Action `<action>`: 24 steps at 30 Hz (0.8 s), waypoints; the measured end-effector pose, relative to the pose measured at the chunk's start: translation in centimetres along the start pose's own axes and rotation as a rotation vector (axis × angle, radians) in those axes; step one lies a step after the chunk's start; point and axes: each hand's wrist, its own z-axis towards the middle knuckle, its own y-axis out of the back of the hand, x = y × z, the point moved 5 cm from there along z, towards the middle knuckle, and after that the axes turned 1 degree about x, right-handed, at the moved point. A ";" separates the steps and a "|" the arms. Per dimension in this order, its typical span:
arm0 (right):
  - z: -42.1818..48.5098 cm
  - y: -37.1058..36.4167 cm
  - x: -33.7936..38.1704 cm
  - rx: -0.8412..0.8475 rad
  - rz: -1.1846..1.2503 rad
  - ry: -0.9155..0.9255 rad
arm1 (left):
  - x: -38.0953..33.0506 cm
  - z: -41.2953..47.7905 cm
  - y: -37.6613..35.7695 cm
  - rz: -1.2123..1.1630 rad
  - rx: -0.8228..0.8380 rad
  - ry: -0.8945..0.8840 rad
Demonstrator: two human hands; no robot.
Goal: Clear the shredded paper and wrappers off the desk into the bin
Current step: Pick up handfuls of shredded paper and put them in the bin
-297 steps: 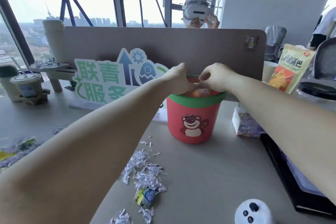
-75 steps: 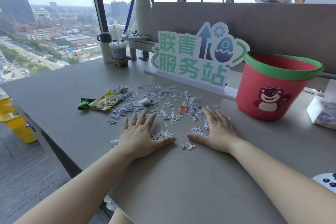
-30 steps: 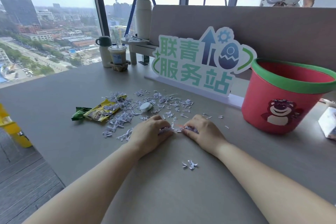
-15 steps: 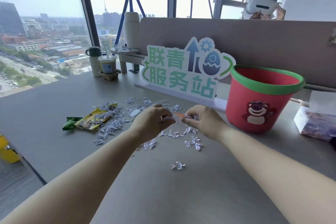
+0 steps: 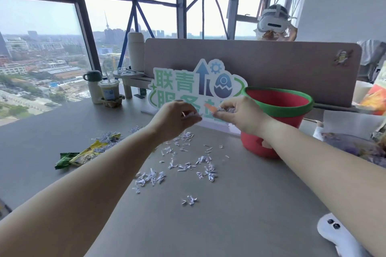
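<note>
- A grey surface stands before tall windows that look out over a city, with a brown divider panel along its far edge.
- The left hand is raised above the surface, its fingers pinched shut on a small clump of shredded paper.
- The right hand is raised too, just beside the bin's near rim, clenched on more shreds and a small orange scrap.
- The two hands are near each other but apart.
- The bin is a red bucket with a green rim, standing upright on the surface to the right; the right forearm crosses in front of it.
- Loose shreds lie scattered on the surface below and between the arms.
- A yellow-and-green wrapper lies flat to the left, with some shreds on its far end.
- A green-and-white cut-out sign stands against the panel, behind the hands.
- A lidded drink cup and a pale flask stand at the far left.
- A white controller lies at the near right edge.
</note>
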 end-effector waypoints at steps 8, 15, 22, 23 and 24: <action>0.5 4.7 0.4 -0.039 -0.016 -0.001 | -3.6 3.8 -0.3 0.010 0.025 -0.031; 1.4 9.7 -1.3 -0.165 0.066 -0.043 | -7.0 8.5 -1.7 -0.047 0.037 -0.084; 2.3 13.6 -5.8 -0.219 0.005 -0.164 | -9.7 13.5 -4.7 -0.100 0.069 -0.124; 2.5 13.8 -6.6 -0.217 -0.004 -0.190 | -10.0 14.2 -5.2 -0.097 0.075 -0.124; 2.7 14.0 -7.3 -0.210 -0.013 -0.216 | -10.3 14.8 -5.7 -0.096 0.081 -0.118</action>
